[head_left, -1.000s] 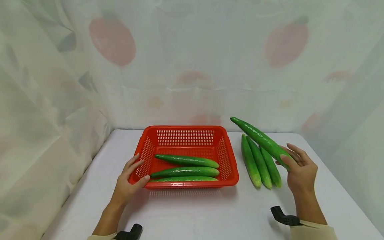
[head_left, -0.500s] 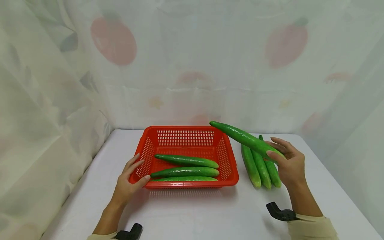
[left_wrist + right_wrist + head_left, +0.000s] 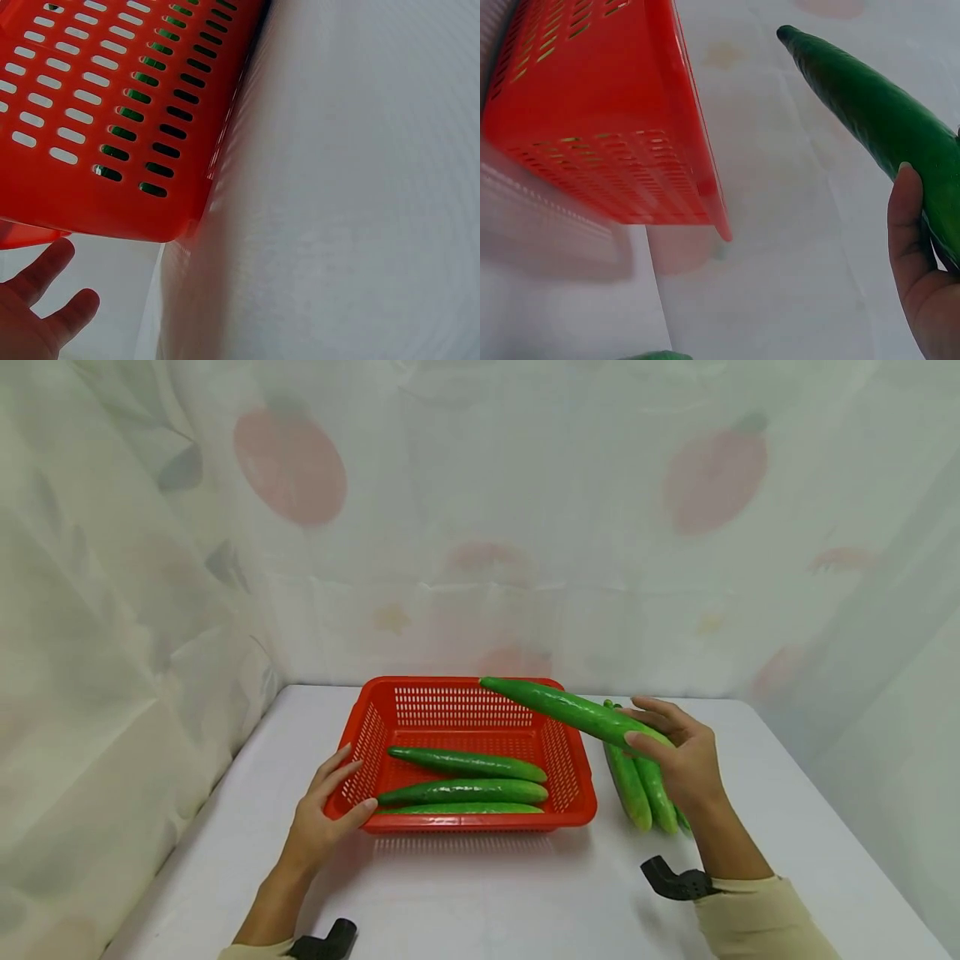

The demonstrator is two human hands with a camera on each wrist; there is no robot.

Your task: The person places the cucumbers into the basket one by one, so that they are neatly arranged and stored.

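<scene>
We see the right hand (image 3: 678, 760) clamped on a cucumber (image 3: 570, 712), held in the air, its tip over the far right corner of the red basket (image 3: 577, 777). The left hand (image 3: 324, 814) rests against the basket's near left corner, fingers relaxed, thumb on the rim. 3 cucumbers (image 3: 465, 789) lie inside the basket; a few more (image 3: 637, 785) lie on the table (image 3: 487, 893) beside it.

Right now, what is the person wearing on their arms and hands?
Both hands, the left hand and the right hand, are bare: no gloves, no rings to be seen. Pale beige sleeves end at the wrists, and a black mount is strapped at each wrist.
</scene>
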